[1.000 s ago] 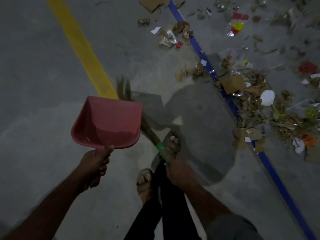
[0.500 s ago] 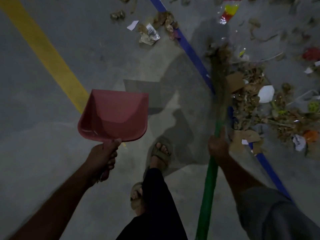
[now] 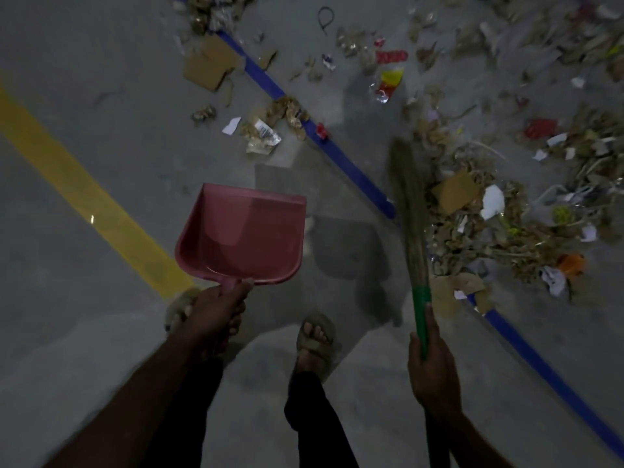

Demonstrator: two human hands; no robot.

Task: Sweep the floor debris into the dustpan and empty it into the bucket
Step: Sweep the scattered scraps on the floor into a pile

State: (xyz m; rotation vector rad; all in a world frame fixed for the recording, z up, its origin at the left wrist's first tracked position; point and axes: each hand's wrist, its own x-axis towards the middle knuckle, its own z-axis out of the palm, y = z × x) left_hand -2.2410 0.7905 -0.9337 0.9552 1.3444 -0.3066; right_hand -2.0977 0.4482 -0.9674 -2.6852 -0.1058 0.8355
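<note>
With the dustpan point(image 3: 241, 236) gripped by the left hand point(image 3: 216, 312), the broom point(image 3: 410, 224), grasped by the right hand point(image 3: 430, 373), is now swung beyond it to the debris pile point(image 3: 499, 224), so sweeping can begin.

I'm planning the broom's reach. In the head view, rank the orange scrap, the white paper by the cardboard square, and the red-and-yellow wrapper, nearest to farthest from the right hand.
1. Orange scrap: just right of and beyond the right hand.
2. White paper: farther out, in the pile.
3. Red-and-yellow wrapper: far ahead, past the blue line.

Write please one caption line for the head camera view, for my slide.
Left hand holds an empty pink plastic dustpan; right hand holds a green-handled grass broom beside scattered paper debris.
</note>
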